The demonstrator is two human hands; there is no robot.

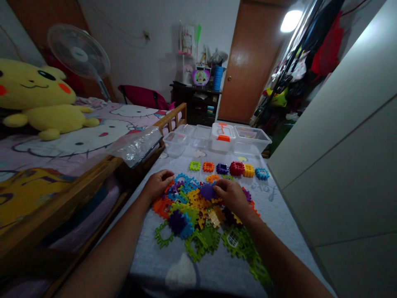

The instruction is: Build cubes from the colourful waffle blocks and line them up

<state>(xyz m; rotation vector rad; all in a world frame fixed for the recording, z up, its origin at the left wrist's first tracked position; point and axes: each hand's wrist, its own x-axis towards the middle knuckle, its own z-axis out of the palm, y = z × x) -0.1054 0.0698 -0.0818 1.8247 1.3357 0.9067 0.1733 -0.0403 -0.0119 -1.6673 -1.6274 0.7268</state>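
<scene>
A heap of colourful plastic interlocking tiles [189, 207] with notched edges spreads over the cloth in front of me. My right hand [231, 194] is above the heap, thumb and fingers closed on the edge of a purple tile [207, 191]. At the heap's left edge is my left hand [157, 185], its fingers loosely bent with the thumb apart, near an orange tile [161, 207]. Green tiles [200, 244] lie at the near side. Behind the heap, a row holds a lime tile group [194, 166], an orange one [209, 167], a dark purple one [222, 168], a red one [237, 168], a yellow one [249, 170] and a blue one [262, 174].
Clear plastic bins [176, 142] and a lidded box with orange latches [223, 136] stand at the far end. A wooden bed rail [105, 169] with clear plastic wrapping [138, 145] borders the left. A white cabinet [344, 157] flanks the right.
</scene>
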